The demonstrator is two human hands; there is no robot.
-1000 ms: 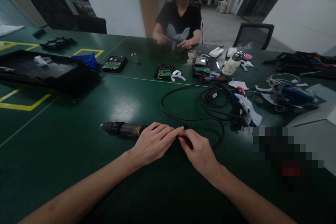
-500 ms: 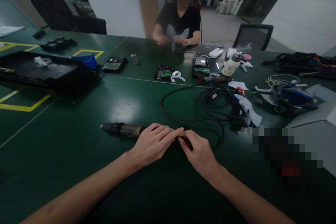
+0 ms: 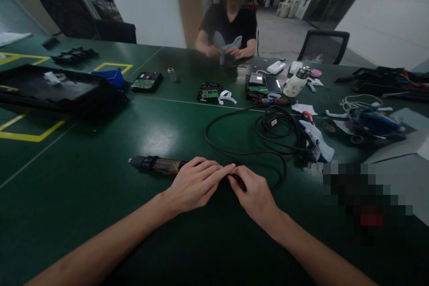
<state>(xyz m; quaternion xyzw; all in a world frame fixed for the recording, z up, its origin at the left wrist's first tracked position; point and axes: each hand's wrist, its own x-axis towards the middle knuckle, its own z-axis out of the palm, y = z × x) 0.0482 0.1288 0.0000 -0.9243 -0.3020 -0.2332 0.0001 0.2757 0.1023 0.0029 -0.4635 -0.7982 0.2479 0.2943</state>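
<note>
A dark electric screwdriver lies lengthwise on the green table, its bit end pointing left. My left hand is closed over its rear part, fingers stretched along it toward the right. Close against those fingertips, my right hand pinches the black cable where it meets the tool's tail end. The fingers of both hands hide most of that joint. From there the cable loops to the right and back into a coil with a small labelled black block.
Across the table sits a person with both hands raised over the edge. Hard drives with green boards stand midway. A black tray is at left; a pen cup, gloves and a blue tool are at right.
</note>
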